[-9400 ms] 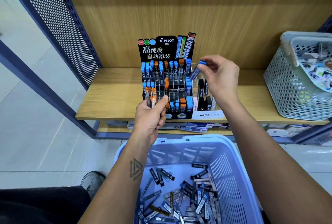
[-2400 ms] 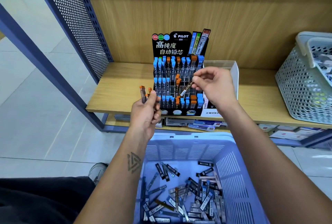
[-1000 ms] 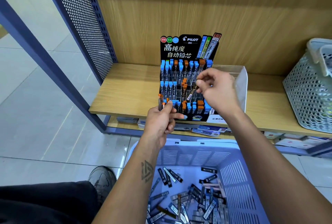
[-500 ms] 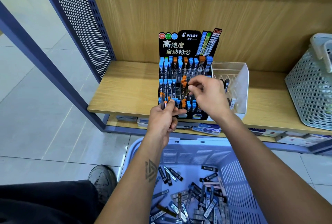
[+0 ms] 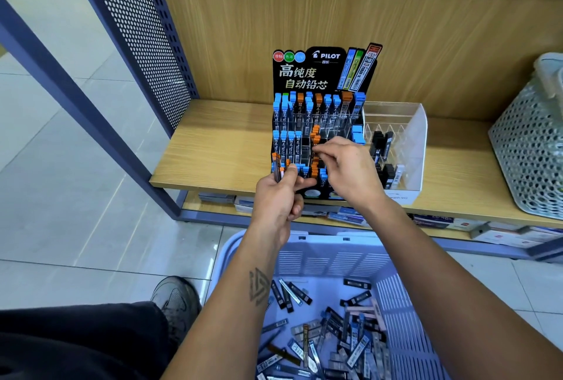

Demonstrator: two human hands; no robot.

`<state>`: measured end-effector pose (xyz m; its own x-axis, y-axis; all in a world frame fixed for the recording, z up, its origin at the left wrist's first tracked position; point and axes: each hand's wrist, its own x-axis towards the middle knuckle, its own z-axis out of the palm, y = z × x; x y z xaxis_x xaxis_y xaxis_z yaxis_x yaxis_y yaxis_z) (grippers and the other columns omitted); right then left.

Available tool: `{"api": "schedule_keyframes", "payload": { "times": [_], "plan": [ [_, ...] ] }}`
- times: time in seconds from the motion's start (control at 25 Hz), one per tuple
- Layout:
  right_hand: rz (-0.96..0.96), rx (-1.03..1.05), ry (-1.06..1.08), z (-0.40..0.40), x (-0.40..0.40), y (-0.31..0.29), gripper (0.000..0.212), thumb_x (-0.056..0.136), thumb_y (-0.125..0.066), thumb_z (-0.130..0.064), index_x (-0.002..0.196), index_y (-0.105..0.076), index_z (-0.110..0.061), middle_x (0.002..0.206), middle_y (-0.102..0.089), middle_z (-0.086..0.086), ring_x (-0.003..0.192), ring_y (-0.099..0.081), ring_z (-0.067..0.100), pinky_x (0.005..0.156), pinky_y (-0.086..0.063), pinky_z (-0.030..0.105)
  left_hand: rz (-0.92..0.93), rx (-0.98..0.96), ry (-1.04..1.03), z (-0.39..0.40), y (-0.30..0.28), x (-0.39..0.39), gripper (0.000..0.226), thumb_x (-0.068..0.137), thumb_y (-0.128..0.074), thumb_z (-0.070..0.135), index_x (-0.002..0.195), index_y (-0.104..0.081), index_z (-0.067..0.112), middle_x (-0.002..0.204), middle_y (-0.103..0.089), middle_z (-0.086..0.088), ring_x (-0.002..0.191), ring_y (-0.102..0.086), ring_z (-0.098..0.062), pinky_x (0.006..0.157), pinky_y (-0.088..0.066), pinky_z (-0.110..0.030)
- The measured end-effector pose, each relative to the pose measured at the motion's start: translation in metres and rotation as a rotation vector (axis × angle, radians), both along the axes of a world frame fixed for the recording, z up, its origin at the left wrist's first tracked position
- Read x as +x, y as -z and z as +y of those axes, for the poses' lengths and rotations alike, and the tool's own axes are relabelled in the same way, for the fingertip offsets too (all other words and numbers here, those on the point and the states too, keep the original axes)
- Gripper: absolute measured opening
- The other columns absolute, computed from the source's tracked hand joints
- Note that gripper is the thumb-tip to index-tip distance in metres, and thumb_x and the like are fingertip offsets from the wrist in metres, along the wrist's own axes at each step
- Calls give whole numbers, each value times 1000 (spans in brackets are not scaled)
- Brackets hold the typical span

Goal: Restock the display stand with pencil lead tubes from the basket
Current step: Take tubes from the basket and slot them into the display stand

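Note:
The black Pilot display stand (image 5: 323, 75) stands on the wooden shelf, its tiers holding blue-capped and orange-capped lead tubes. My right hand (image 5: 347, 171) pinches an orange-capped tube (image 5: 316, 151) at the stand's middle tier, fingertips against the slots. My left hand (image 5: 278, 197) is in front of the stand's lower left corner and grips a small bunch of orange-capped tubes (image 5: 277, 168) upright. Below, the lilac basket (image 5: 332, 255) holds several loose lead tubes (image 5: 320, 337).
A clear acrylic organiser (image 5: 405, 136) with black tubes sits right of the stand. A grey mesh basket (image 5: 530, 148) stands at the shelf's right end. A perforated blue panel (image 5: 137, 29) bounds the shelf's left. Boxes lie on the lower shelf. My shoe (image 5: 176, 297) rests on the tiled floor.
My right hand has brought its orange-capped tube down from the air into the stand's middle tier. My left hand stays in front of the stand with its bunch.

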<state>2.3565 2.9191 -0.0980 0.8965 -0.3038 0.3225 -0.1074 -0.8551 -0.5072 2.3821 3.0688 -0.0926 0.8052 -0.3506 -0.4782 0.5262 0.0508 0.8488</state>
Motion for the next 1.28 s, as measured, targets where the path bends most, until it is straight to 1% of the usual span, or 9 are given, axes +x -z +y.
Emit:
{"api": "schedule_keyframes", "payload": {
  "times": [0.32,0.48,0.56,0.64,0.72,0.8,1.04,1.2,1.28],
  "plan": [
    [114,-157,-19,5,-7,-2,44,83,-55,10,116,-75,-11,107,-68,-1,101,-55,21,84,-53,46,-9,3,-6,-3,-1,0,27,106,-52,28,89,-51,7,95,-78,-9,37,-30,-12,37,-22,-23],
    [29,-107,2,3,-9,-8,42,85,-54,9,115,-74,-12,107,-66,-1,103,-56,21,90,-50,47,-4,-14,26,-1,-2,-1,28,106,-52,29,89,-52,7,91,-78,-12,36,-29,-11,36,-21,-22],
    [-21,3,-2,7,-12,-16,36,89,-53,6,112,-74,-12,106,-67,-2,102,-59,19,91,-51,42,5,-62,70,4,-5,-3,30,106,-52,31,91,-55,5,77,-71,-12,36,-29,-10,35,-20,-21],
    [9,307,-5,13,-16,-30,25,95,-58,-3,109,-76,-14,102,-69,-4,98,-63,13,87,-50,31,36,-151,118,9,-11,-7,33,105,-54,33,93,-59,3,66,-58,-10,37,-27,-9,34,-19,-20],
    [97,662,-42,18,-23,-43,16,96,-65,-13,106,-77,-15,96,-74,-6,96,-67,9,88,-50,26,86,-249,171,15,-17,-11,33,104,-54,32,95,-62,1,64,-55,-9,37,-27,-8,35,-18,-19],
    [144,859,-91,20,-32,-49,12,93,-70,-16,102,-78,-14,88,-76,-5,93,-70,9,90,-52,28,109,-305,233,21,-22,-15,31,103,-55,29,96,-63,0,67,-57,-11,37,-28,-7,35,-18,-19],
    [58,1026,-58,20,-43,-59,4,85,-77,-10,88,-75,-9,74,-71,0,72,-63,9,74,-48,28,111,-314,321,29,-31,-20,33,102,-52,29,101,-65,-2,72,-60,-11,39,-34,-7,33,-25,-17],
    [8,1066,2,17,-43,-65,10,86,-74,-3,94,-72,2,81,-72,16,69,-64,17,71,-50,32,28,-212,285,33,-31,-17,26,103,-53,21,101,-65,-2,66,-55,-7,40,-31,-9,35,-20,-20],
    [38,1078,-1,17,-42,-65,12,85,-75,-1,97,-73,0,81,-73,15,69,-66,17,71,-52,30,14,-202,248,32,-30,-15,24,102,-55,19,97,-66,-2,62,-50,-5,38,-29,-9,35,-17,-21]
  ]
}}
